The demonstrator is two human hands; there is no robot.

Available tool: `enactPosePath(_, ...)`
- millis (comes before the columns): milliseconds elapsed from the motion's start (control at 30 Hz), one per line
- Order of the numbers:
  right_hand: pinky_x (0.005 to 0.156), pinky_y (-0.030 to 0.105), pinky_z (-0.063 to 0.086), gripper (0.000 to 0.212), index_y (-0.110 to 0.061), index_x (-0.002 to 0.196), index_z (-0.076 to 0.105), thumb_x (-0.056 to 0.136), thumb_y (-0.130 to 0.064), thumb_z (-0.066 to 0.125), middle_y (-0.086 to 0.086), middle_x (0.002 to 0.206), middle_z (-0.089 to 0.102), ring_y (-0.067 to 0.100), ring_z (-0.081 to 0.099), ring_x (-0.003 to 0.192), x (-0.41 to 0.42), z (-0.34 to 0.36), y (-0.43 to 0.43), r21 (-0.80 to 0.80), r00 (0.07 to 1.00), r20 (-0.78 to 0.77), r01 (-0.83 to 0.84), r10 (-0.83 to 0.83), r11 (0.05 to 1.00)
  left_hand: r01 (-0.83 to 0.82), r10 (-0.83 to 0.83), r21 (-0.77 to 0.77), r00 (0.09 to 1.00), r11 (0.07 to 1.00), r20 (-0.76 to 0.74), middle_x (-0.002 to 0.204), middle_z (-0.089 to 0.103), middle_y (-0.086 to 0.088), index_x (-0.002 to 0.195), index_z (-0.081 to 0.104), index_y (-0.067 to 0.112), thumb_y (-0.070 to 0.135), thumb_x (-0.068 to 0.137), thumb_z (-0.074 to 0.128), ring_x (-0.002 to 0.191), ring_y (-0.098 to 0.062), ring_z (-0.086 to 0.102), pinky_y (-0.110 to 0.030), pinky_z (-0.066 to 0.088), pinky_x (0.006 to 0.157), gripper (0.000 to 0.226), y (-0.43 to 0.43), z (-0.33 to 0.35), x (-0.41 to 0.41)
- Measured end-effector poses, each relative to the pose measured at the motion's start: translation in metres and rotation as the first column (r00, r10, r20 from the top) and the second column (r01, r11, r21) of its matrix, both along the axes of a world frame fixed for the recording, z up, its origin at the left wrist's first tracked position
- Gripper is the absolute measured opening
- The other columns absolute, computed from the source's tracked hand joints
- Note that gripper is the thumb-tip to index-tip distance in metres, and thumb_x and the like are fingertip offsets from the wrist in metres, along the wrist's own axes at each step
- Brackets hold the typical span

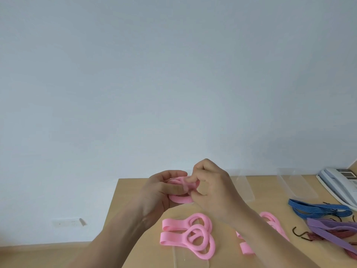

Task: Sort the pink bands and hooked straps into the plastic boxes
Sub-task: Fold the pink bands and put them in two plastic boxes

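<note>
Hovering above the tabletop (127, 190), a looped pink band (180, 199) is caught between both hands. It looks springy and only half folded; if either pinch slackens, I judge it could uncoil and drop among the loose bands, or snag one of them.

The right hand (211, 190) curls its fingers (199, 171) over the band's upper loops and pinches them. The left hand (164, 190) grips it from the side, thumb and fingers curled round it, with the lowest loop showing beneath both hands.

Below the held band lie 2 more pink bands (189, 236), overlapping. To its right are clear plastic boxes (245, 188), then blue hooked straps (318, 208), purple hooked straps (332, 229) and a telephone (340, 182).
</note>
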State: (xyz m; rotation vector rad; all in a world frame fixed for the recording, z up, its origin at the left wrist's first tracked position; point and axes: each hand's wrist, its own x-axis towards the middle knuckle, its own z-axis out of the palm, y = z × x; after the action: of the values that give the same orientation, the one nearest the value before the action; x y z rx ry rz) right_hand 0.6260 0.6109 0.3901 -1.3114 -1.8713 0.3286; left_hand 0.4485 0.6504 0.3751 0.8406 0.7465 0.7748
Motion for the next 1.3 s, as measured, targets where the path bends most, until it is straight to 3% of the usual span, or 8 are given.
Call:
enactPosePath(133,0.09,0.016,0.047,0.017,-0.012,0.088,0.072,0.077,0.0,0.076,-0.006,0.122,0.059,0.004,0.061,0.108,0.0,-0.013,-0.002,-0.062,0.999,0.021,-0.029,0.03,0.998,0.029,-0.028,0.008,0.998,1.0,-0.048,0.115,0.071,-0.036,0.121,0.063,-0.01,-0.013,0.065,0.074,0.102,-0.043,0.075,-0.043,0.063,0.081,0.057,0.003,-0.006,-0.004)
enactPosePath(267,0.102,0.011,0.038,0.038,-0.023,0.104,0.069,0.071,-0.019,0.087,-0.018,0.14,0.05,-0.006,0.048,0.126,-0.003,-0.032,-0.007,-0.192,0.994,0.061,-0.074,0.087,0.979,0.029,-0.03,-0.018,0.999,0.999,-0.039,0.109,0.074,-0.031,0.118,0.065,-0.011,-0.014,0.062,0.078,0.103,-0.051,0.073,-0.042,0.064,0.083,0.058,0.007,-0.017,-0.014)
enactPosePath(433,0.09,0.025,0.051,0.023,-0.014,0.089,0.071,0.071,-0.008,0.084,-0.007,0.119,0.068,0.007,0.064,0.108,-0.019,-0.052,-0.001,-0.089,0.997,0.082,-0.005,0.012,0.996,0.047,-0.044,0.02,0.993,0.999,-0.106,0.113,0.073,-0.028,0.121,0.058,-0.005,-0.015,0.057,0.083,0.103,-0.049,0.074,-0.054,0.059,0.098,0.07,0.012,-0.034,-0.026)
enactPosePath(700,0.075,0.02,0.053,0.027,-0.036,0.095,0.06,0.076,-0.025,0.076,-0.029,0.107,0.062,-0.002,0.062,0.098,-0.026,-0.093,0.005,-0.138,0.993,0.096,0.082,-0.069,0.987,0.188,-0.19,-0.029,0.961,0.982,-0.203,0.12,0.076,-0.011,0.121,0.069,0.011,0.008,0.07,0.088,0.107,-0.034,0.074,-0.041,0.063,0.086,0.054,0.038,-0.073,-0.044)
enactPosePath(833,0.078,0.008,0.041,0.045,-0.037,0.108,0.058,0.074,-0.016,0.079,-0.028,0.104,0.059,-0.003,0.056,0.093,-0.001,-0.117,0.033,-0.226,0.965,0.232,0.177,-0.124,0.958,-0.026,-0.015,-0.087,0.9,0.996,-0.436,0.119,0.075,-0.009,0.113,0.073,0.015,0.029,0.09,0.08,0.107,-0.029,0.071,-0.039,0.063,0.085,0.028,0.064,-0.111,-0.032)
enactPosePath(967,0.078,0.022,0.044,0.043,-0.022,0.11,0.066,0.073,-0.008,0.079,-0.007,0.106,0.067,0.015,0.059,0.095,0.024,-0.143,0.09,-0.256,0.934,0.335,0.219,-0.126,0.942,-0.137,0.053,-0.099,0.806,0.986,-0.59,0.117,0.07,-0.007,0.113,0.068,0.017,0.024,0.098,0.071,0.097,-0.022,0.065,-0.042,0.061,0.088,0.016,0.096,-0.152,-0.01)
enactPosePath(1133,0.069,0.023,0.037,0.024,-0.012,0.1,0.068,0.078,-0.006,0.073,-0.001,0.099,0.067,0.021,0.061,0.09,0.032,-0.179,0.154,-0.28,0.922,0.382,0.178,-0.06,0.943,-0.216,0.098,-0.082,0.708,0.973,-0.699,0.111,0.066,-0.008,0.122,0.064,0.012,0.021,0.099,0.068,0.085,-0.022,0.064,-0.046,0.063,0.087,0.025,0.126,-0.186,0.023)
enactPosePath(1300,0.084,0.032,0.049,0.027,-0.015,0.115,0.064,0.088,-0.012,0.064,0.0,0.111,0.065,0.023,0.059,0.104,0.035,-0.22,0.202,-0.347,0.924,0.381,0.163,-0.02,0.924,-0.28,0.145,-0.042,0.613,0.959,-0.776,0.094,0.071,-0.006,0.11,0.066,0.016,0.016,0.095,0.069,0.065,-0.02,0.07,-0.049,0.066,0.074,0.016,0.143,-0.208,0.048)
